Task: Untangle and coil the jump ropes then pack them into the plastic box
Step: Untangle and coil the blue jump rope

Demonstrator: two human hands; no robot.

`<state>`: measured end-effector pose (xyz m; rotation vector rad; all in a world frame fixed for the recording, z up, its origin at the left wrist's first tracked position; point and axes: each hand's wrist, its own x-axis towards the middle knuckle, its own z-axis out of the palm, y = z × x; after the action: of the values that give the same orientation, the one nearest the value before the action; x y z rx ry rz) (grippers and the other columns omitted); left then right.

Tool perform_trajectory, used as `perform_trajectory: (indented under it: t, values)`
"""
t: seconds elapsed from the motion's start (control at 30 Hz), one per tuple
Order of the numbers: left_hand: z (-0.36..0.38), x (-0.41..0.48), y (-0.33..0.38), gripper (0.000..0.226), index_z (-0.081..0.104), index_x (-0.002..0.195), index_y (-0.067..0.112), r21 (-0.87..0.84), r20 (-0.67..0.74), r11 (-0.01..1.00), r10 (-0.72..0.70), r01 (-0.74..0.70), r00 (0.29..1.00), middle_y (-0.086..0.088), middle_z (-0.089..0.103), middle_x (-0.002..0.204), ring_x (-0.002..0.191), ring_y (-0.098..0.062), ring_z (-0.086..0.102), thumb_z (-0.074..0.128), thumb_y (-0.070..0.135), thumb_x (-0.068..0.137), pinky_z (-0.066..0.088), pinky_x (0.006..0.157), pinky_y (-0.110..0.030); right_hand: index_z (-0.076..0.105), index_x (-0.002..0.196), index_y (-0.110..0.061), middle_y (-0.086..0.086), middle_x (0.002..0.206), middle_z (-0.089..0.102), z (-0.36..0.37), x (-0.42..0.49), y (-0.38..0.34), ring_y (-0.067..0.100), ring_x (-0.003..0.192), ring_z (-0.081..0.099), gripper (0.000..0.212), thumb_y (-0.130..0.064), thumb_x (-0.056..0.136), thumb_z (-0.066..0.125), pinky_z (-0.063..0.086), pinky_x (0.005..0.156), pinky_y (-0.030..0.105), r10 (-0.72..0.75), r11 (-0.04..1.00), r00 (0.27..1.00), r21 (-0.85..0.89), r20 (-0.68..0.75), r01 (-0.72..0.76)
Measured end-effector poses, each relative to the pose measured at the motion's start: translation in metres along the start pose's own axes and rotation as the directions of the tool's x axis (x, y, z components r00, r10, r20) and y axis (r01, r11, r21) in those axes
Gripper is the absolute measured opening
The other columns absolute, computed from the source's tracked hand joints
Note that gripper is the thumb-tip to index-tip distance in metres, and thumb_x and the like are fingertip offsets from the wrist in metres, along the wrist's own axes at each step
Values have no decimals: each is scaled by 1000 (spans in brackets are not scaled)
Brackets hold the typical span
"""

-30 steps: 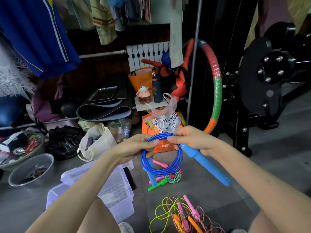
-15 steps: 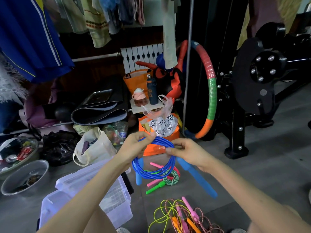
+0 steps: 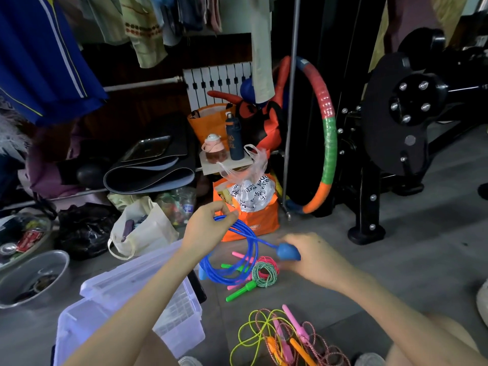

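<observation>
Centre frame, the left hand (image 3: pixel 207 228) pinches the coiled blue jump rope (image 3: pixel 252 249); the right hand (image 3: pixel 317 260) grips its handle (image 3: pixel 286 252). Lower left, the contents of the clear plastic box (image 3: pixel 182 328) are indistinct.

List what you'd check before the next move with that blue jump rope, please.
1. Loops of the blue jump rope gathered: ok, the left hand pinches them at the top.
2. Loose blue handle under control: ok, the right hand grips it.
3. Coil free of the green and pink coiled ropes on the floor: cannot tell, they overlap in view.
4. Clear plastic box open: cannot tell, the left arm hides part.
5. Tangled yellow, pink and orange ropes sorted: not ok.
</observation>
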<state>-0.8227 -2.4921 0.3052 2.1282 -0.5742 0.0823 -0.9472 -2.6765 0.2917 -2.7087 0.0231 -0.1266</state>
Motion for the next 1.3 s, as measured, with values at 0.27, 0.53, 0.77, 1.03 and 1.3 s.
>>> perform_trajectory:
  t: [0.27, 0.53, 0.77, 1.03, 1.3]
  values:
    - [1, -2, 13, 42, 37, 56, 22, -376, 409, 879, -126, 293, 904, 3, 21, 48, 40, -9, 15, 49, 26, 96, 15, 39, -16, 69, 101, -25, 9, 85, 57, -31, 54, -3, 27, 71, 54, 40, -31, 63, 82, 43, 60, 34, -297, 908, 656, -417, -694, -31]
    - [9, 2, 5, 38, 30, 66, 18, -266, 258, 934, -169, 238, 951, -2, 23, 54, 38, -9, 18, 36, 35, 100, 18, 38, -20, 58, 106, -18, 8, 84, 66, -22, 72, -30, 19, 70, 65, 20, -5, 90, 56, 56, 64, 32, 280, 237, 960, 969, -2, -67]
    - [25, -9, -1, 37, 35, 73, 15, -407, 242, 875, -175, 264, 954, 4, 27, 54, 38, -4, 26, 34, 42, 98, 26, 40, -16, 54, 96, -13, 12, 73, 68, -2, 72, -28, 19, 54, 66, 5, -13, 95, 49, 55, 53, 29, 391, -26, 877, 956, 280, -293]
    - [27, 4, -14, 27, 62, 96, 14, -321, 89, 944, -42, 69, 995, 7, 39, 52, 46, -6, 33, 44, 35, 97, 30, 46, -20, 55, 77, -21, -7, 46, 62, -7, 60, -27, 3, 39, 56, 18, -25, 92, 46, 34, 64, 26, 398, 379, 838, 765, 374, -521]
    - [32, 16, -6, 52, 58, 84, -10, -426, 62, 896, -114, 130, 992, -11, 42, 58, 54, -19, 35, 48, 41, 94, 31, 49, -27, 44, 124, -21, -5, 97, 65, -3, 61, -31, 1, 78, 63, 69, -7, 68, 81, 48, 59, 11, 203, 551, 943, 766, 263, -332]
